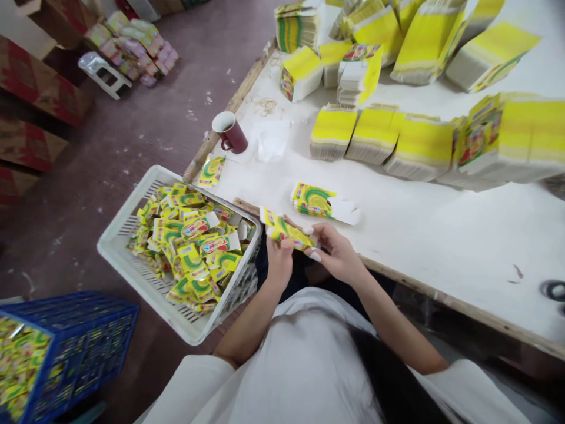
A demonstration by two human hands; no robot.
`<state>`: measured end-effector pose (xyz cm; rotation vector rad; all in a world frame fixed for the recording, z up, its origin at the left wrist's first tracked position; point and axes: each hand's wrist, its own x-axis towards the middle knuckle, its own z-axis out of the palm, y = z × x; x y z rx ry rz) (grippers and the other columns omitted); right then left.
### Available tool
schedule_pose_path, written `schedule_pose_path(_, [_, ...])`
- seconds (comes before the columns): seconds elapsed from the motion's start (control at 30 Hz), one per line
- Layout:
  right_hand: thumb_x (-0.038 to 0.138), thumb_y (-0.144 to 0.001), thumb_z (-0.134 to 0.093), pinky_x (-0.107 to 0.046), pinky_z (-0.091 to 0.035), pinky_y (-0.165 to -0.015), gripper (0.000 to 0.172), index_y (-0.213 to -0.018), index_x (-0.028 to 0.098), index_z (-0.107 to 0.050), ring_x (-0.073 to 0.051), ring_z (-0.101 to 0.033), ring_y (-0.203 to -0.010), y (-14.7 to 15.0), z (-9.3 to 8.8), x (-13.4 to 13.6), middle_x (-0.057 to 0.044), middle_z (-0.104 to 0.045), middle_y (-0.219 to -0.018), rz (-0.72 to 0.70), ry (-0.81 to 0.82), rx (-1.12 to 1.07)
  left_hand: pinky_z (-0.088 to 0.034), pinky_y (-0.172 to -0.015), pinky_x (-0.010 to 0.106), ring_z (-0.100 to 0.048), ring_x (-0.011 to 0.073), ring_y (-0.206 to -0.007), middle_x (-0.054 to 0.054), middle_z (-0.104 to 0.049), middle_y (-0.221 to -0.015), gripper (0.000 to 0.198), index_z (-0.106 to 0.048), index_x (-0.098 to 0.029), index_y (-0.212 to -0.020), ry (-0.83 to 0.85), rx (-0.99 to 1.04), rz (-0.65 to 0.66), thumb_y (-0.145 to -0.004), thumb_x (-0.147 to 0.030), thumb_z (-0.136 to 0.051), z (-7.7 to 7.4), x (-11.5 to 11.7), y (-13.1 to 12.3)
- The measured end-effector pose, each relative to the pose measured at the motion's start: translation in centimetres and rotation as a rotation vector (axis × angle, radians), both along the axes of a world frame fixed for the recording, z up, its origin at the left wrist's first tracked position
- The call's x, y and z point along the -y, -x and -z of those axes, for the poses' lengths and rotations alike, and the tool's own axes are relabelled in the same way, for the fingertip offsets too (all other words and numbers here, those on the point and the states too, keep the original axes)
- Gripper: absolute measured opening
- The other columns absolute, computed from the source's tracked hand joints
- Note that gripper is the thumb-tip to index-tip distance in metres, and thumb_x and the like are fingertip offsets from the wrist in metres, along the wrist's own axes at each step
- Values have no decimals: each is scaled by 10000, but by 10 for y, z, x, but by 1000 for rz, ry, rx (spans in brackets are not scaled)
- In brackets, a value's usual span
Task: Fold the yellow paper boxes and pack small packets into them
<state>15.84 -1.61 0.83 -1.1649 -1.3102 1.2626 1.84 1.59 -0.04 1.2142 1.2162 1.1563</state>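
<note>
A small yellow and green printed carton (286,231) is held between both hands just off the table's front edge. My left hand (279,259) is closed around its lower left part. At the carton's right end, my right hand (338,250) grips it with thumb and fingers. Beyond the hands, a small pile of flat cartons (313,200) lies on the white table, white flaps pointing right. To the left stands a white plastic crate (176,321) with many yellow-green cartons (192,259) heaped inside.
A maroon mug (233,138) and a carton (212,171) sit at the left of the white table (419,229). Stacks of yellow carton blanks (375,132) line its far side. A blue crate (88,335), a white stool (103,73) and cardboard boxes (39,82) stand on the floor.
</note>
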Motion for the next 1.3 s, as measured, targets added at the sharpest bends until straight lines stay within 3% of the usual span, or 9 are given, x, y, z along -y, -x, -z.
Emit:
schedule_pose_path(0.1, [513,-891,-627,-273,-453,-629,353,-1079,224,-550,-144,-509,-703,-7,-8,-1,7,-541,-829,-32,13,-45,-561,-817,313,-674,191,-910,33,-677,-971,679,-558,-239,-1055,-12,160,-80,-652,-755,-740,1,2,2])
schedule_pose_path(0.23, [549,-925,-553,-284,-482,-635,334,-1032,233,-549,-150,-541,-691,0,-6,-2,8,-560,-796,-46,72,-117,-562,-776,287,-670,150,-790,12,-698,-892,436,-614,-216,-974,18,83,-147,-808,-611,-698,3,1,2])
schedule_pose_path(0.37, [423,-897,-622,-329,-510,-692,199,-968,237,-601,-174,-589,-732,-11,4,-9,-18,-629,-863,202,-37,47,-555,-920,374,-693,234,-1044,97,-726,-1094,482,-635,-207,-1110,16,9,4,-883,-630,-591,6,-4,12])
schedule_pose_path(0.5, [246,-938,-560,-417,-500,-807,148,-932,269,-706,-229,-592,-836,-37,-1,-14,-55,-676,-892,296,-279,433,-445,-1105,441,-515,282,-1372,140,-529,-1482,723,-450,-306,-1418,-172,85,98,-836,-711,-592,-8,-15,38])
schedule_pose_path(0.63, [211,-963,-520,-481,-442,-959,263,-867,316,-742,-243,-568,-893,-39,-9,-13,-42,-705,-848,39,-445,625,-355,-1173,475,-490,317,-1386,149,-536,-1459,896,-427,-270,-1428,-273,-260,276,-695,-623,-801,-35,-22,52])
schedule_pose_path(0.73, [241,-953,-546,-521,-359,-1107,206,-964,351,-720,-247,-572,-964,-29,-6,-11,-24,-686,-905,7,-510,567,-529,-969,434,-670,300,-1099,102,-681,-1191,799,-493,-222,-1313,-89,-591,488,-651,-458,-871,-43,-18,40])
schedule_pose_path(0.9, [469,-857,-675,-559,-391,-1119,682,-1446,249,-411,-344,-470,-1318,-18,8,-11,-154,-495,-1407,374,-259,255,-558,-813,377,-696,268,-944,86,-686,-1065,659,-421,-198,-1302,-97,-703,443,-734,-296,-740,-27,-3,18])
schedule_pose_path(1.1, [646,-887,-559,-472,-496,-1049,552,-1246,231,-608,-281,-626,-1172,2,14,-10,-96,-681,-1219,93,139,-124,-532,-894,410,-647,287,-1121,147,-592,-1278,690,-323,-230,-1336,-260,-661,439,-744,-251,-678,-12,14,12])
schedule_pose_path(1.3, [535,-911,-570,-472,-496,-1057,556,-1366,216,-579,-290,-634,-1177,4,12,-5,-96,-682,-1263,-14,-20,-2,-538,-688,336,-668,215,-787,23,-625,-947,549,-380,-271,-1181,-156,-602,424,-726,-274,-687,-11,10,12])
